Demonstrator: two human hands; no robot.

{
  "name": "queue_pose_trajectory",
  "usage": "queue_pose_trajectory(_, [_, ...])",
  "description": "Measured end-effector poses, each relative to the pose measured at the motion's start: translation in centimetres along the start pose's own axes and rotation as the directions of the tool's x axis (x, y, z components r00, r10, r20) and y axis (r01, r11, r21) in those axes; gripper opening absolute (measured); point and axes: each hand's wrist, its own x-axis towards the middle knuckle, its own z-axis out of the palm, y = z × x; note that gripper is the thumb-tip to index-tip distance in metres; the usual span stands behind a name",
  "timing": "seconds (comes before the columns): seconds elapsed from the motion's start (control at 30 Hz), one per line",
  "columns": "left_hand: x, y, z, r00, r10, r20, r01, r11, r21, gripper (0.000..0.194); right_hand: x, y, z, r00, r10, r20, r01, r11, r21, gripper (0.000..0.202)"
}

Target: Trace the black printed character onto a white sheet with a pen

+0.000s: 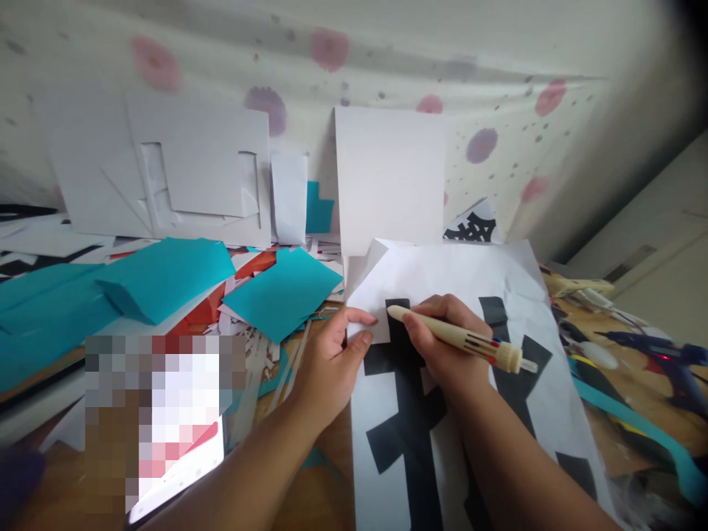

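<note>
A cream multicolour pen (459, 335) lies across my right hand (450, 343), its fingers closed round the barrel. The pen's tip is at the top of a black shape (406, 413) on a large white sheet (376, 435). My left hand (337, 361) pinches the sheet's left edge between thumb and forefinger, just left of the pen tip. More black shapes (520, 369) run down the sheet's right side, partly hidden by my right forearm.
Teal card pieces (285, 291) and paper scraps lie at the left, near a partly pixelated phone (188, 472). White boards (390, 177) lean against the patterned curtain (381, 44). At the right are a blue glue gun (658, 354) and a teal strip (636, 424).
</note>
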Motion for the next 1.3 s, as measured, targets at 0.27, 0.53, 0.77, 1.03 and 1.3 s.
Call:
queue_pose_trajectory(0.27, [-0.2,-0.2,0.1,0.999,-0.033,0.030,0.034,0.999,-0.030,0.015,-0.3,0.1,-1.1,0.988,-0.055,0.144,0.039,0.993,0.110,0.009])
queue_pose_trajectory(0.53, [0.0,0.2,0.1,0.999,-0.038,0.014,0.039,0.995,-0.093,0.016,-0.3,0.1,-1.4,0.977,-0.059,0.206,0.018,0.981,0.193,0.015])
queue_pose_trajectory(0.77, [0.2,0.8,0.0,0.997,-0.073,-0.021,0.071,0.994,-0.080,0.020,-0.4,0.1,-1.3,0.973,-0.090,0.212,0.048,0.980,0.196,0.017])
queue_pose_trajectory(1.03, [0.2,0.4,0.0,0.995,-0.094,-0.019,0.091,0.990,-0.107,0.018,-0.5,0.4,-1.2,0.968,-0.095,0.232,0.046,0.977,0.208,0.018])
queue_pose_trajectory(1.3, [0.1,0.4,-0.3,0.999,-0.049,-0.017,0.048,0.996,-0.069,0.016,-1.3,0.8,-0.8,0.989,0.146,-0.009,-0.114,0.805,0.582,0.021])
